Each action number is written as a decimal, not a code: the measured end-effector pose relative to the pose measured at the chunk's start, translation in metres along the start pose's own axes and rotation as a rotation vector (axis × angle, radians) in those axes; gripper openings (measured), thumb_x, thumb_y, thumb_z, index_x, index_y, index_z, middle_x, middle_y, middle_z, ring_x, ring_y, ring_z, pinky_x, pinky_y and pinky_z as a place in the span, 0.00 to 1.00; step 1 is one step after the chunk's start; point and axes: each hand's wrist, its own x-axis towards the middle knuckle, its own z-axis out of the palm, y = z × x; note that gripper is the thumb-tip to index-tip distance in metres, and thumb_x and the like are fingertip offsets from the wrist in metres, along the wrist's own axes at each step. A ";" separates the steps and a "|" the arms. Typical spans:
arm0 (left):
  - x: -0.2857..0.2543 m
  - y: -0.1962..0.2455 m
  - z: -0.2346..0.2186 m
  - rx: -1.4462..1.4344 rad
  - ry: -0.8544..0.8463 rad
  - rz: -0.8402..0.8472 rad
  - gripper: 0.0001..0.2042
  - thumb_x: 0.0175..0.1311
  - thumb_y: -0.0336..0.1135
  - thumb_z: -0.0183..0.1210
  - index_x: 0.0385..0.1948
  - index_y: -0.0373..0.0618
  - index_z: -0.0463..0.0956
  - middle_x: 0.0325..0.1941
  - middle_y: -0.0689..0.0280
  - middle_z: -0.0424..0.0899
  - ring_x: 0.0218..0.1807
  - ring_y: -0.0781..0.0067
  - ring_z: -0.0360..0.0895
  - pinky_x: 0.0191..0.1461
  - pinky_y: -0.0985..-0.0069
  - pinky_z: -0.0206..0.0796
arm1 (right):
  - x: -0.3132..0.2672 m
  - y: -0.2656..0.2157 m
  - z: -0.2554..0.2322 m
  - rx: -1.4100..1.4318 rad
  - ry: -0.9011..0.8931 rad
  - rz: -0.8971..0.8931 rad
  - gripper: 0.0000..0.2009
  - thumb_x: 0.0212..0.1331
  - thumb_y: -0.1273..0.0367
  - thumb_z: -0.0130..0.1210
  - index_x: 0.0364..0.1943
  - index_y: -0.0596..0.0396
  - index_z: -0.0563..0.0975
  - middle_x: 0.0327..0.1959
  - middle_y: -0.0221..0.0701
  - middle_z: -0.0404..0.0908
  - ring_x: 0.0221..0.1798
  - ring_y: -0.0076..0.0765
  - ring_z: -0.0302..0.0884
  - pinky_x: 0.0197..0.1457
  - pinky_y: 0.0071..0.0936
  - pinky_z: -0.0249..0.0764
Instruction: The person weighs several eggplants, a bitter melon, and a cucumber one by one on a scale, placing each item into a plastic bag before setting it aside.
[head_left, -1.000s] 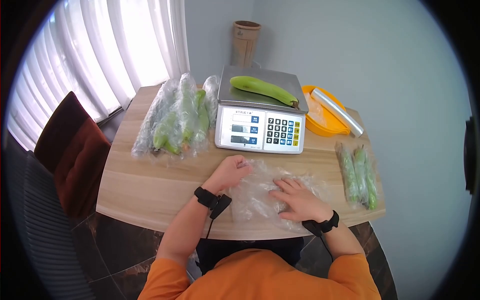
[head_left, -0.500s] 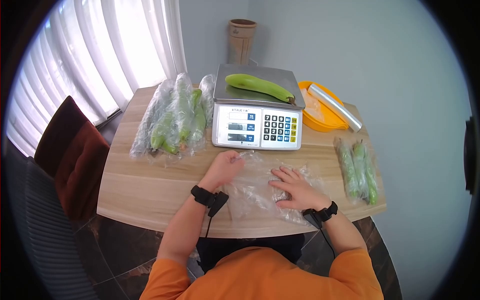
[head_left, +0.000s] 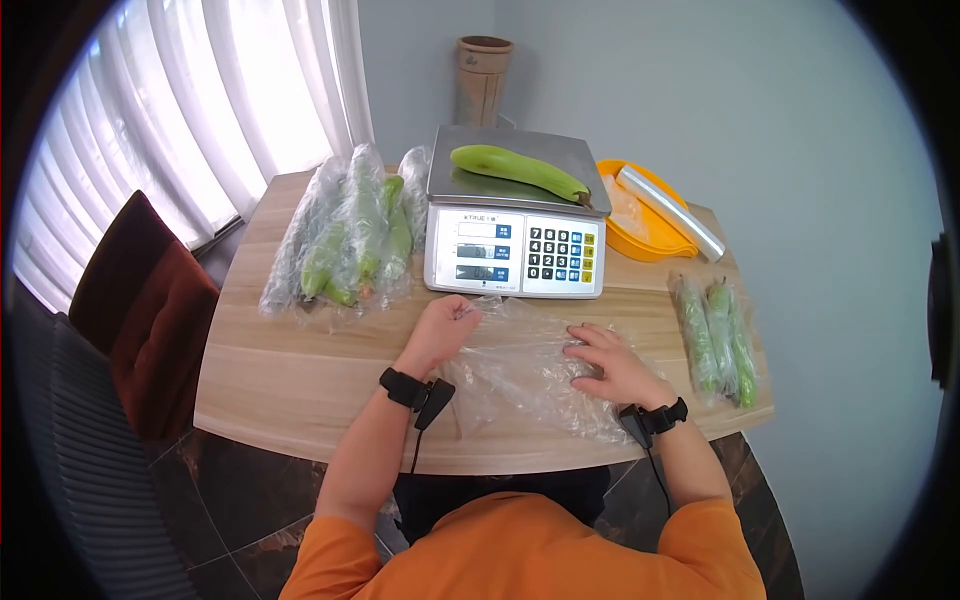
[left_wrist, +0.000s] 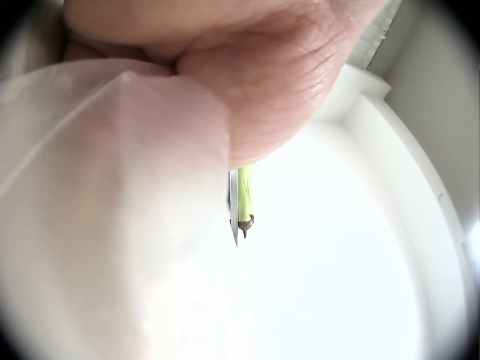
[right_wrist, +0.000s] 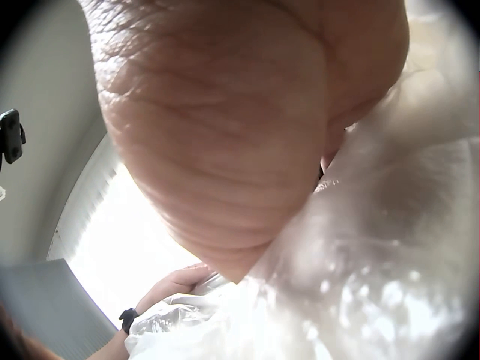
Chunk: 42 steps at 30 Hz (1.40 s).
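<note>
A thin clear plastic bag point(head_left: 515, 385) lies crumpled over the near part of the table, in front of the scale. My left hand point(head_left: 440, 332) pinches its upper left edge with curled fingers; in the left wrist view the film point(left_wrist: 172, 225) hangs from that grip. The right hand point(head_left: 618, 372), fingers spread, rests on the bag's right part. Shiny folds of the plastic point(right_wrist: 360, 300) fill the lower right wrist view. Beyond both hands, a green eggplant point(head_left: 515, 172) lies on the steel pan of a white digital scale point(head_left: 515, 252).
Several green eggplants in plastic point(head_left: 345, 240) lie at the left of the table point(head_left: 290, 390). More wrapped eggplants point(head_left: 718, 345) lie near the right edge. A yellow basin point(head_left: 650, 250) behind them holds plastic, with a clear roll point(head_left: 670, 212) across it. A red chair point(head_left: 150, 310) stands left.
My right hand has slid a little to the right and away from me over the plastic, which now looks more stretched. The left hand keeps its pinch, slightly farther from me.
</note>
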 end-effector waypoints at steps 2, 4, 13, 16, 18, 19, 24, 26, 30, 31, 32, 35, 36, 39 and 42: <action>0.000 0.001 0.000 -0.003 -0.002 -0.014 0.08 0.61 0.32 0.58 0.26 0.37 0.75 0.21 0.75 0.72 0.23 0.88 0.63 0.24 0.82 0.57 | -0.001 0.001 0.002 0.016 0.016 0.004 0.24 0.49 0.63 0.65 0.52 0.50 0.76 0.66 0.39 0.65 0.69 0.52 0.56 0.70 0.44 0.53; -0.003 0.007 0.000 -0.004 -0.001 -0.037 0.08 0.61 0.33 0.58 0.27 0.37 0.75 0.21 0.75 0.72 0.23 0.88 0.63 0.25 0.82 0.57 | -0.001 0.001 0.003 0.018 0.023 0.011 0.24 0.49 0.63 0.65 0.52 0.50 0.76 0.66 0.39 0.65 0.69 0.52 0.56 0.70 0.44 0.53; 0.000 -0.001 0.000 0.036 0.003 -0.009 0.09 0.60 0.34 0.59 0.28 0.35 0.75 0.22 0.71 0.74 0.24 0.85 0.66 0.27 0.79 0.60 | 0.002 0.000 -0.002 0.031 0.002 0.024 0.23 0.48 0.63 0.65 0.52 0.50 0.76 0.65 0.38 0.66 0.69 0.50 0.58 0.70 0.45 0.53; 0.002 -0.004 0.001 0.038 0.006 -0.007 0.09 0.60 0.34 0.59 0.28 0.35 0.75 0.21 0.71 0.74 0.24 0.83 0.66 0.28 0.78 0.61 | 0.008 0.002 -0.009 0.080 -0.032 0.028 0.22 0.50 0.65 0.64 0.51 0.51 0.76 0.63 0.38 0.69 0.67 0.47 0.62 0.68 0.42 0.58; 0.002 -0.005 0.001 0.053 0.003 -0.020 0.09 0.59 0.34 0.59 0.28 0.35 0.75 0.21 0.70 0.74 0.24 0.83 0.67 0.28 0.78 0.61 | 0.015 0.002 -0.015 0.258 0.006 0.093 0.20 0.50 0.67 0.63 0.50 0.52 0.77 0.61 0.38 0.71 0.64 0.45 0.66 0.66 0.39 0.61; 0.000 -0.001 0.001 0.068 0.001 -0.032 0.09 0.59 0.34 0.59 0.28 0.35 0.75 0.21 0.70 0.74 0.25 0.83 0.67 0.29 0.78 0.62 | 0.021 0.000 -0.017 0.409 0.060 0.153 0.18 0.50 0.68 0.62 0.48 0.53 0.77 0.59 0.38 0.73 0.63 0.45 0.67 0.65 0.37 0.63; 0.001 -0.002 0.000 0.076 -0.019 -0.041 0.10 0.59 0.35 0.59 0.27 0.36 0.75 0.21 0.69 0.74 0.25 0.82 0.67 0.30 0.78 0.62 | 0.097 -0.001 -0.056 0.234 0.727 0.016 0.14 0.51 0.73 0.57 0.45 0.56 0.77 0.53 0.39 0.75 0.59 0.43 0.70 0.63 0.32 0.65; 0.000 -0.002 0.000 0.084 -0.015 -0.030 0.10 0.58 0.35 0.59 0.27 0.35 0.75 0.21 0.69 0.74 0.25 0.81 0.67 0.31 0.77 0.63 | 0.128 -0.003 -0.071 0.146 0.751 0.034 0.15 0.51 0.72 0.57 0.44 0.57 0.77 0.53 0.40 0.76 0.58 0.45 0.70 0.63 0.34 0.65; 0.002 -0.007 0.000 0.126 0.011 0.020 0.10 0.58 0.35 0.59 0.28 0.34 0.75 0.21 0.66 0.74 0.25 0.78 0.68 0.32 0.75 0.64 | 0.190 0.017 -0.092 -0.097 0.703 0.008 0.17 0.50 0.68 0.57 0.45 0.58 0.77 0.52 0.41 0.76 0.56 0.48 0.72 0.60 0.36 0.67; 0.002 -0.007 -0.001 0.126 0.007 0.011 0.11 0.58 0.35 0.59 0.28 0.34 0.75 0.21 0.66 0.74 0.25 0.78 0.68 0.32 0.75 0.64 | 0.200 0.014 -0.097 -0.112 0.645 0.052 0.18 0.50 0.66 0.57 0.46 0.57 0.77 0.53 0.40 0.76 0.56 0.49 0.71 0.61 0.37 0.67; 0.003 -0.008 -0.001 0.126 0.001 -0.001 0.11 0.58 0.35 0.59 0.28 0.34 0.75 0.21 0.66 0.74 0.25 0.78 0.68 0.32 0.75 0.64 | 0.210 0.011 -0.100 -0.126 0.585 0.099 0.19 0.50 0.64 0.56 0.47 0.56 0.77 0.53 0.40 0.76 0.57 0.50 0.70 0.61 0.38 0.66; 0.000 -0.005 -0.001 0.105 -0.001 -0.004 0.11 0.58 0.35 0.59 0.28 0.34 0.75 0.21 0.66 0.74 0.26 0.78 0.69 0.32 0.75 0.64 | 0.225 0.000 -0.095 -0.207 0.475 0.221 0.21 0.50 0.63 0.54 0.52 0.50 0.75 0.55 0.35 0.76 0.58 0.49 0.69 0.62 0.43 0.64; 0.000 -0.004 -0.001 0.094 0.001 0.001 0.11 0.58 0.35 0.59 0.28 0.34 0.75 0.21 0.65 0.75 0.26 0.78 0.69 0.32 0.75 0.64 | 0.228 -0.003 -0.093 -0.253 0.450 0.251 0.22 0.51 0.64 0.54 0.53 0.48 0.75 0.56 0.34 0.75 0.59 0.47 0.68 0.63 0.44 0.63; 0.003 -0.011 -0.001 0.135 -0.008 0.035 0.10 0.58 0.35 0.59 0.28 0.35 0.76 0.22 0.67 0.75 0.25 0.79 0.69 0.31 0.77 0.64 | 0.227 -0.005 -0.085 -0.375 0.425 0.296 0.24 0.52 0.64 0.53 0.57 0.42 0.71 0.56 0.31 0.73 0.60 0.41 0.66 0.63 0.48 0.58; -0.005 0.005 0.000 0.048 -0.027 -0.030 0.09 0.59 0.34 0.59 0.28 0.36 0.76 0.22 0.68 0.76 0.25 0.81 0.69 0.30 0.78 0.64 | 0.219 -0.004 -0.089 -0.421 0.406 0.321 0.23 0.52 0.65 0.53 0.57 0.42 0.71 0.54 0.31 0.73 0.61 0.42 0.65 0.63 0.47 0.58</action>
